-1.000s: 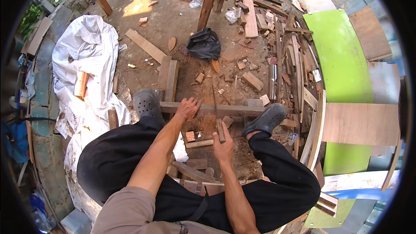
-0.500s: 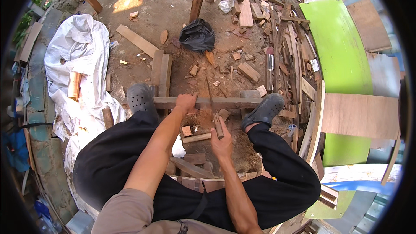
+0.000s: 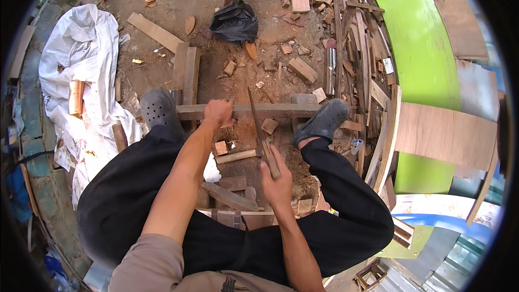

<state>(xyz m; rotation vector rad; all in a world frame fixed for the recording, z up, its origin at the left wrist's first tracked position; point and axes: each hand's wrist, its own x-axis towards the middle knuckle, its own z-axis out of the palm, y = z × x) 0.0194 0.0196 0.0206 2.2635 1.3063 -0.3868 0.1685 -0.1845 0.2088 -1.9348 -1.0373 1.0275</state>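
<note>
A long wooden beam (image 3: 292, 111) lies crosswise in front of me, with a grey clog at each end: the left clog (image 3: 159, 109) and the right clog (image 3: 327, 121). My left hand (image 3: 218, 112) is closed around the beam, left of its middle. My right hand (image 3: 277, 182) grips the wooden handle of a handsaw (image 3: 253, 109). Its narrow blade points away from me and crosses the beam a little right of my left hand. Whether the teeth sit in a cut is too small to tell. A small wood block (image 3: 269, 125) lies just right of the blade.
Wood offcuts (image 3: 232, 197) lie between my legs. Beyond the beam are more scraps and a black plastic bag (image 3: 234, 22). A white sack (image 3: 81, 48) is on the left. Stacked planks (image 3: 367, 59) and a green panel (image 3: 421, 48) line the right side.
The right hand has drawn the saw back toward me, and its blade still crosses the beam. The left hand keeps its place on the beam. The whole view has shifted slightly.
</note>
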